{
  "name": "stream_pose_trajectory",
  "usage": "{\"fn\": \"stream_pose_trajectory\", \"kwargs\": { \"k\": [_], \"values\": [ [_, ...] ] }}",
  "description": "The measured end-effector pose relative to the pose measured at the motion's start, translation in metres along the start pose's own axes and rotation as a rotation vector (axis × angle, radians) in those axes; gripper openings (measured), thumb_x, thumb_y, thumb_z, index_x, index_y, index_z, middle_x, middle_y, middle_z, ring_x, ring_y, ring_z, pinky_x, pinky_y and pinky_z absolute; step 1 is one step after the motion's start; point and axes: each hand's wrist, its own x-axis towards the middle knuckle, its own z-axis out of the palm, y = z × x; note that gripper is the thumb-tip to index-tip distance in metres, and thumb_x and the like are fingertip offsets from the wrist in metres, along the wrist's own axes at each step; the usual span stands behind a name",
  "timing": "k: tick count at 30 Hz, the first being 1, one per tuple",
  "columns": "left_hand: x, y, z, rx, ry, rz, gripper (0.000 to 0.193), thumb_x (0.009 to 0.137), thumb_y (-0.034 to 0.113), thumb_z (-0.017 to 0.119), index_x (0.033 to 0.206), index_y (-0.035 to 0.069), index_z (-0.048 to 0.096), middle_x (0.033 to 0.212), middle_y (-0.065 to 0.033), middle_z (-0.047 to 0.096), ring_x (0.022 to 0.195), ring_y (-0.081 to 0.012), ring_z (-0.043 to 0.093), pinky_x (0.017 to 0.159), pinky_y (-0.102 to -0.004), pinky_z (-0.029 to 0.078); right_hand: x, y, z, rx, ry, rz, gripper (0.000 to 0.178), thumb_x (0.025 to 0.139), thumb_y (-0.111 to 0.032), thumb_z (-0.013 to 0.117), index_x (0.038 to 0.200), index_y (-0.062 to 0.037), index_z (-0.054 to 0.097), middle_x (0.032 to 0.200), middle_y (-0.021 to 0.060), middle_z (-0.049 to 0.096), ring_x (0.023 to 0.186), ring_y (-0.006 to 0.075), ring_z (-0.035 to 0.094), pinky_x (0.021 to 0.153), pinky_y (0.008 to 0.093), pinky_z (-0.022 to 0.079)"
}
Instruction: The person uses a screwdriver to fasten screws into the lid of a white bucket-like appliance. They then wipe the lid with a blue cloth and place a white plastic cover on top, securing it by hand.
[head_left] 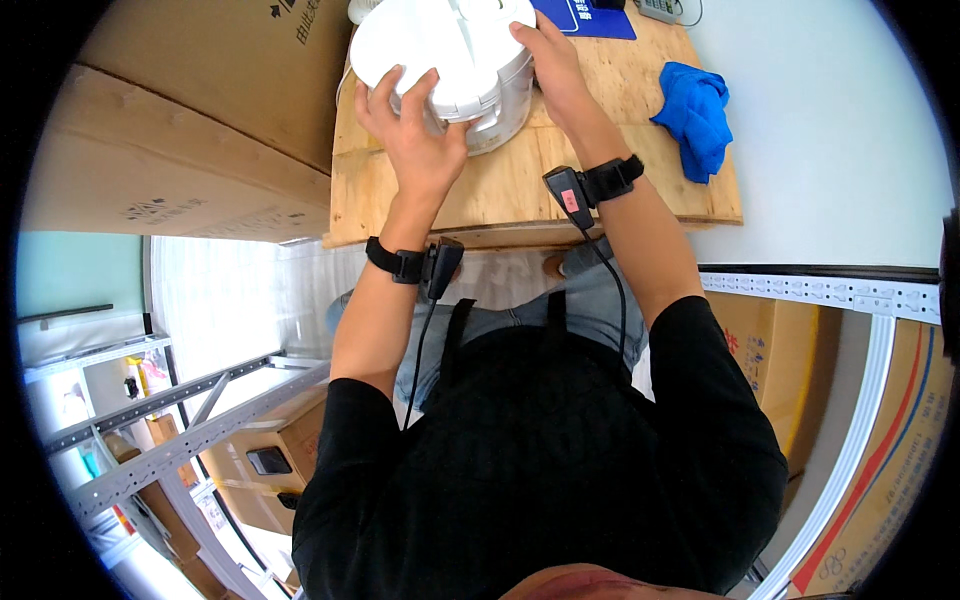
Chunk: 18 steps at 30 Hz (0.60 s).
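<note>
A white rounded rice cooker [420, 45] with a smooth lid stands on the wooden table [620, 130], partly cut off by the upper edge of the view. Over the left front of its lid my left hand [415, 135] curls its fingers, the thumb by the front catch. My right hand [556, 70] holds the cooker's right side, with the fingertips at the lid's rim and the rest of the fingers partly hidden. The lid looks closed. Each wrist wears a black strap with a small cabled device.
A crumpled blue cloth [692, 115] lies at the table's right side. Behind the cooker are a blue mat [600, 22] and a grey device [658, 10] with a wire. Large cardboard boxes [180, 150] press close on the left. A metal shelf frame [200, 425] stands at lower left.
</note>
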Motion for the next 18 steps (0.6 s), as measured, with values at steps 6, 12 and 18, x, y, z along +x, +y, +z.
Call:
{"fn": "stream_pose_trajectory", "kwargs": {
  "k": [6,12,18],
  "values": [
    [0.003,0.000,0.005,0.041,0.006,-0.007,0.067,0.060,0.013,0.087,0.121,0.013,0.059,0.137,-0.0166,0.038,0.132,-0.0477,0.021,0.107,-0.0610,0.023,0.010,0.007,-0.001,-0.050,0.012,-0.029,0.050,0.096,-0.033,0.058,0.135,-0.0026,0.051,0.127,0.0085,0.059,0.117,0.0171,0.050,0.098,0.0326,0.040],
    [0.000,0.002,0.004,0.110,-0.045,-0.027,0.074,0.064,0.022,0.089,0.127,0.013,0.054,0.141,-0.0131,0.036,0.135,-0.0469,0.021,0.110,-0.0616,0.020,0.009,0.013,-0.110,-0.590,0.003,0.216,0.043,0.088,-0.037,0.065,0.110,0.0000,0.066,0.100,0.0088,0.069,0.087,0.0187,0.062,0.080,0.0348,0.049],
    [-0.003,0.001,0.003,0.120,-0.033,-0.037,0.073,0.067,0.026,0.087,0.130,0.013,0.051,0.142,-0.0142,0.035,0.136,-0.0485,0.020,0.110,-0.0617,0.021,0.000,0.050,-0.101,-1.210,-0.067,0.151,0.051,0.079,-0.039,0.069,0.110,0.0016,0.065,0.105,0.0214,0.069,0.100,0.0330,0.066,0.086,0.0402,0.052]
  ]
}}
